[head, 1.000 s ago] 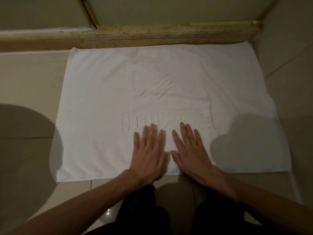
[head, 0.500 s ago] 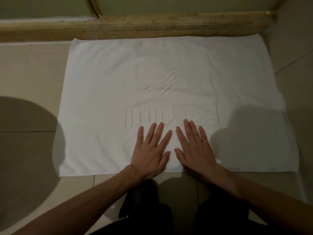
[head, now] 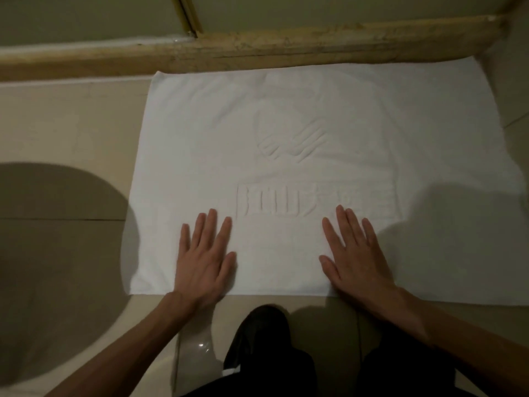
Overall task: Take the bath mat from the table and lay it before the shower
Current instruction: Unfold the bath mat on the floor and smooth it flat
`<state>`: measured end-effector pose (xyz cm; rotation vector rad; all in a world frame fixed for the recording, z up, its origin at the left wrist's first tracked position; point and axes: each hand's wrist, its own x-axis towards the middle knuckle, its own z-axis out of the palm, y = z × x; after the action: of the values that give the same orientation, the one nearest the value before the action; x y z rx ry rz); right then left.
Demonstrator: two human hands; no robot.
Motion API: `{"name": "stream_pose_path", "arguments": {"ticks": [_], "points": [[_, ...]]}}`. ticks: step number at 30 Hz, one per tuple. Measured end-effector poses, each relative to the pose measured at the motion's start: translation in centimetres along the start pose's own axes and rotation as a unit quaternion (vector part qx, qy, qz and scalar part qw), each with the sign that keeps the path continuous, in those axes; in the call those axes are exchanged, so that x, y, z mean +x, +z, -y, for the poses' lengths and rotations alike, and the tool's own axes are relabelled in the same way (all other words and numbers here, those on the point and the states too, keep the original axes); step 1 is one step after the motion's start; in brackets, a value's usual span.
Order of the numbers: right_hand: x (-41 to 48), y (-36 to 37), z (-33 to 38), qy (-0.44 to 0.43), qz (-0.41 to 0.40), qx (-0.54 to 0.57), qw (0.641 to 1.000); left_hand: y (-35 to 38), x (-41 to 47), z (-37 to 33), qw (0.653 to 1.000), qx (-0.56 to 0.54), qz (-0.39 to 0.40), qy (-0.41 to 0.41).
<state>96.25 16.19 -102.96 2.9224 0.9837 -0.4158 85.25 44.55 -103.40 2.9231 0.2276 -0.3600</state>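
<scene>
Both hands have slid apart: our left hand (head: 204, 257) and right hand (head: 353, 253), side by side a moment ago, press flat, fingers straight, gripping nothing | bath mat (head: 286, 124) spread on the floor (head: 71, 138), far edge against the shower sill (head: 286, 47) | we judge only smoothing remains

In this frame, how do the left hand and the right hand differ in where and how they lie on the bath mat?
The left hand lies left of the embossed lettering; the right hand lies below its right part. The left hand's fingers point nearly straight ahead; the right hand's slant leftward. Both lie flat, palms down, on the bath mat.
</scene>
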Motion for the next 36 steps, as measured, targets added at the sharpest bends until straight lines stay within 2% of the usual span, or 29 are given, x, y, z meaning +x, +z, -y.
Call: {"name": "stream_pose_path", "arguments": {"ticks": [9, 24, 30, 36], "points": [[0.0, -0.3, 0.2, -0.002, -0.005, 0.012, 1.000, -1.0, -3.0, 7.5, 0.994, -0.020, -0.002, -0.104], [-0.1, -0.1, 0.3, 0.003, 0.000, 0.014, 1.000, -1.4, -3.3, 8.4, 0.989, -0.066, -0.003, -0.129], [0.2, -0.6, 0.2, 0.005, -0.005, 0.033, 0.999, -2.6, 0.2, 5.7, 0.995, -0.068, -0.028, -0.063], [3.7, -2.5, -1.6, 0.030, -0.024, 0.026, 0.999, -4.6, 9.1, 0.2, 0.997, -0.052, -0.038, 0.038]]}}
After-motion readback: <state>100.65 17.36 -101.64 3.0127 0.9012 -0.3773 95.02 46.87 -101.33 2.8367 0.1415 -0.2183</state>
